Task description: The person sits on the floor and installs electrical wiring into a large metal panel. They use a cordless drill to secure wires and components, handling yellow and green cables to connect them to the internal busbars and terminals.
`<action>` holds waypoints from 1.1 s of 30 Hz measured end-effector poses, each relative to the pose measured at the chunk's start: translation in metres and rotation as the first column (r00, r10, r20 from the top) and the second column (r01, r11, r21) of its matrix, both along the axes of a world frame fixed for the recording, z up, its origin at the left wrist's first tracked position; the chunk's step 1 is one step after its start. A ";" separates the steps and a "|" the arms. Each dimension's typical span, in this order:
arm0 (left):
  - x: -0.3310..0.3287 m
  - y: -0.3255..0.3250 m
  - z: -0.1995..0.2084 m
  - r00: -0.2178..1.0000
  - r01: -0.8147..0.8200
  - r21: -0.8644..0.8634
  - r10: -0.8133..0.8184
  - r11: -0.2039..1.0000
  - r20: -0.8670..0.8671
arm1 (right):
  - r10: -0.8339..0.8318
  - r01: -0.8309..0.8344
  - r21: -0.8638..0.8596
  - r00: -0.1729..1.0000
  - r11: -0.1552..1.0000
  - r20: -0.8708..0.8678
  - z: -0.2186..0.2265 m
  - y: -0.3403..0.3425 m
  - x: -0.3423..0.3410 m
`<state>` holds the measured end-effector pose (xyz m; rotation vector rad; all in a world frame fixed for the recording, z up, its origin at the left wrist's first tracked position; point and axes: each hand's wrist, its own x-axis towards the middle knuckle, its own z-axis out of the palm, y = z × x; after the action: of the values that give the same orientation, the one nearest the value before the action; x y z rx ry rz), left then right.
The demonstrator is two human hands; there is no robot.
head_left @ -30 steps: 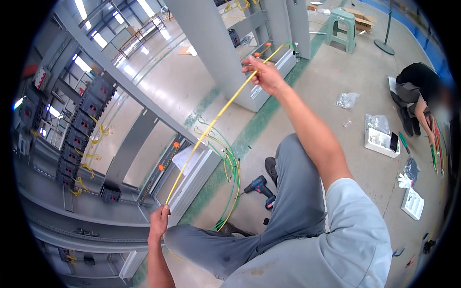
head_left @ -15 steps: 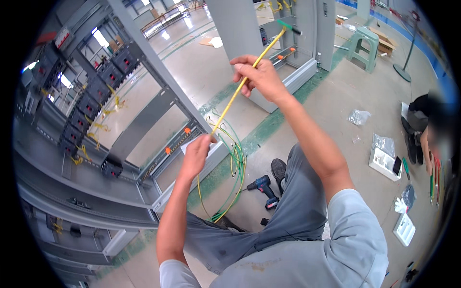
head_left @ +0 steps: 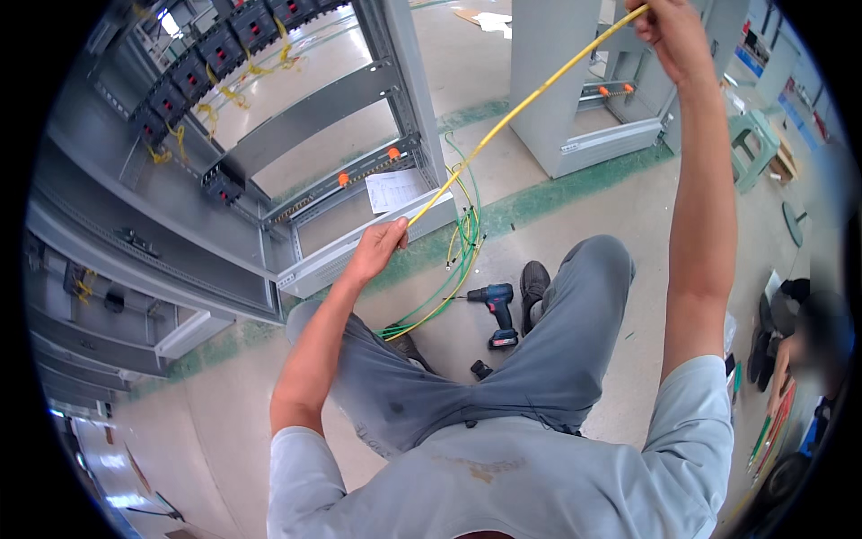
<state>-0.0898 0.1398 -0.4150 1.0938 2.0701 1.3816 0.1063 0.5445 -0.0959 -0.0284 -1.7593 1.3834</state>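
Observation:
A long yellow cable (head_left: 532, 99) runs taut and slanting between my two hands. My left hand (head_left: 376, 252) pinches its lower end in front of the grey metal cabinet frame (head_left: 415, 117). Raised at the upper right, my right hand (head_left: 673, 40) grips the other end, close to the picture's top edge. Some of its fingers are cut off or hidden there. Below the cable, several loose green and yellow wires (head_left: 469, 235) lie in loops on the floor by my foot.
A cordless drill (head_left: 496, 313) lies between my legs, with a small black battery-like block (head_left: 481, 369) nearby. Orange-capped parts (head_left: 393, 154) and a paper sheet (head_left: 392, 190) are in the frame. At right are a green stool (head_left: 752, 148) and another person (head_left: 786, 337) near coloured wires.
My right hand has moved up and to the right, pulling the cable straighter. The view has shifted, and the cable's green and black end is now out of sight.

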 end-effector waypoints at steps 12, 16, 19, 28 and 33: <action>-0.019 -0.071 0.007 0.959 -0.180 -0.072 0.158 0.981 -0.236 | -0.024 0.026 -0.015 0.992 1.000 0.122 -0.003 -0.002 0.003; -0.036 -0.129 0.003 0.856 -0.309 -0.202 0.180 0.929 -0.485 | -0.148 0.152 -0.085 0.988 0.985 0.045 0.021 0.062 0.053; -0.019 -0.112 0.043 0.648 -0.226 -0.416 -0.183 0.881 -0.740 | -0.235 0.237 0.009 0.962 0.972 0.141 0.020 0.051 0.075; -0.110 -0.106 0.183 0.307 -0.305 0.037 0.135 0.952 -0.942 | -0.220 0.201 -0.156 0.968 0.967 -0.117 0.025 0.185 0.184; -0.178 -0.131 0.282 0.087 -0.325 0.410 0.459 0.852 -0.884 | -0.282 0.246 -0.139 0.844 0.959 -0.455 0.063 0.174 0.145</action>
<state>-0.2682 0.0089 -0.1333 1.8972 3.4946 1.0038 0.2513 0.7180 -0.0333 0.0229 -1.2420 1.1349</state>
